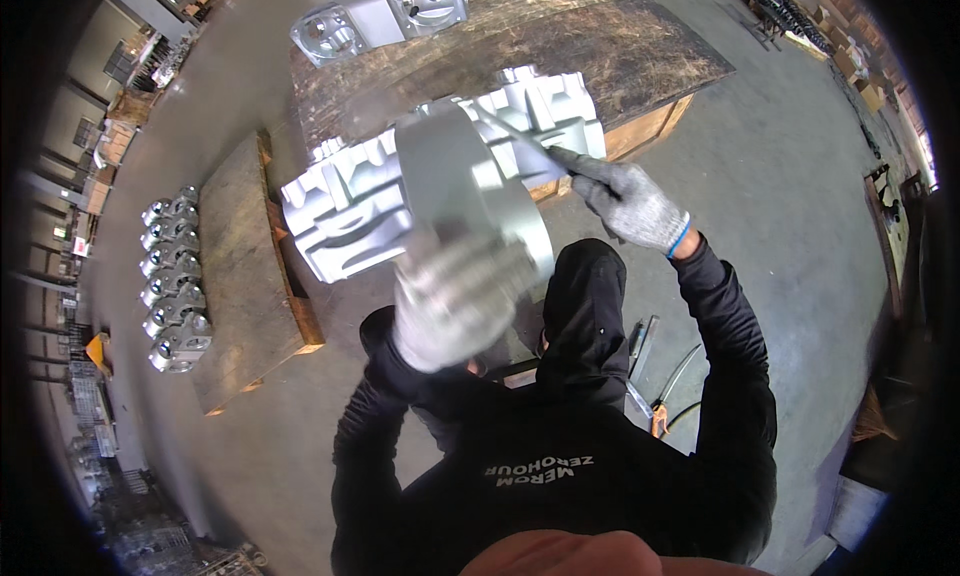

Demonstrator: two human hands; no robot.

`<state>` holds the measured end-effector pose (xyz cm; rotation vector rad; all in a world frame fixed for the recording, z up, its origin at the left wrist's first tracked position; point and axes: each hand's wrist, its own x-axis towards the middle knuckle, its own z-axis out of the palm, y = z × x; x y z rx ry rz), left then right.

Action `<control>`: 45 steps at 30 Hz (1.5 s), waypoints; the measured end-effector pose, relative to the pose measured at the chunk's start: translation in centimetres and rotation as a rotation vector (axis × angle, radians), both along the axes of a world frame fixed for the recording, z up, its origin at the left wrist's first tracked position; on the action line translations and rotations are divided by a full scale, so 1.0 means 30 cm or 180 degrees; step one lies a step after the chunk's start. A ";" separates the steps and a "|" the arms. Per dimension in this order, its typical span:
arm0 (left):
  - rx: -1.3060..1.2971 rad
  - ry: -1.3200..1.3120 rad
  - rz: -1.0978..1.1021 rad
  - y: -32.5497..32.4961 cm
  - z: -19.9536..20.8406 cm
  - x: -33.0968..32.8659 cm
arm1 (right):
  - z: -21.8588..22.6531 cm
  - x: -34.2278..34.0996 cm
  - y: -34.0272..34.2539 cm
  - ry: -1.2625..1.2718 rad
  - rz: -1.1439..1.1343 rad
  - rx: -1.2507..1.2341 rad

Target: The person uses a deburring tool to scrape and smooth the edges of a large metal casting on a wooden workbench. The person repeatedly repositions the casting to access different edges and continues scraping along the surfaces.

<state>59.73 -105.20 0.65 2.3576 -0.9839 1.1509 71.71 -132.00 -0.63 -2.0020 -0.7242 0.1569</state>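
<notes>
A large silver metal casting (350, 201), with a broad round barrel in its middle and ribbed wings on both sides, sits in front of me at the near edge of a wooden-topped bench. My right hand (632, 204), in a grey knit glove, is closed around a thin, file-like metal tool (522, 139). Its blade reaches left over the casting's right wing, close to the barrel. My left hand (460, 301), in a pale glove, is at the barrel's near end. Motion smears its fingers, so their grip cannot be made out.
Another silver casting (385, 16) stands at the far side of the worn wooden bench top (640, 56). To the left lies a wooden pallet (240, 286), with a row of castings (172, 276) on the floor beyond it. Hand tools and a hose (680, 376) lie by my right leg.
</notes>
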 end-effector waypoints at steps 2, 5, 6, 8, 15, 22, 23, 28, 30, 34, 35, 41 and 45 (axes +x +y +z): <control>-0.0458 0.0225 0.0161 0.053 0.074 0.115 | -0.027 -0.039 -0.025 0.0788 -0.0243 0.0577; -0.0767 0.0791 0.0514 0.142 0.214 0.292 | -0.096 -0.089 0.044 0.1706 -0.0550 0.2215; -0.0760 0.0881 0.0745 0.159 0.255 0.360 | -0.125 -0.105 0.088 0.1794 -0.0380 0.2429; -0.0872 0.1226 0.1267 0.191 0.324 0.484 | -0.178 -0.121 0.214 0.1807 -0.0120 0.2941; -0.1343 0.1554 0.0854 0.313 0.355 0.732 | -0.095 -0.195 0.592 0.1951 -0.0614 0.3818; -0.1871 0.1630 0.0514 0.319 0.335 0.736 | -0.039 -0.066 0.748 0.0754 -0.1398 0.4069; -0.1925 0.1632 0.0455 0.314 0.336 0.737 | -0.048 -0.061 0.746 0.0986 -0.1469 0.3782; -0.1766 0.1538 0.0425 0.306 0.337 0.728 | -0.058 -0.044 0.731 0.0714 -0.1634 0.3413; -0.1811 0.1541 0.0475 0.311 0.334 0.723 | -0.037 -0.029 0.722 0.1327 -0.1311 0.4049; -0.1748 0.1550 0.0469 0.326 0.329 0.739 | -0.013 -0.046 0.722 0.1743 -0.1646 0.3167; -0.1675 0.1491 0.0519 0.331 0.329 0.747 | -0.015 -0.053 0.734 0.2612 -0.1349 0.4038; -0.1796 0.1562 0.0550 0.376 0.310 0.771 | -0.035 0.005 0.751 0.2275 -0.1305 0.4369; -0.1628 0.1439 0.0602 0.382 0.310 0.775 | 0.015 -0.019 0.693 0.3513 -0.1137 0.4526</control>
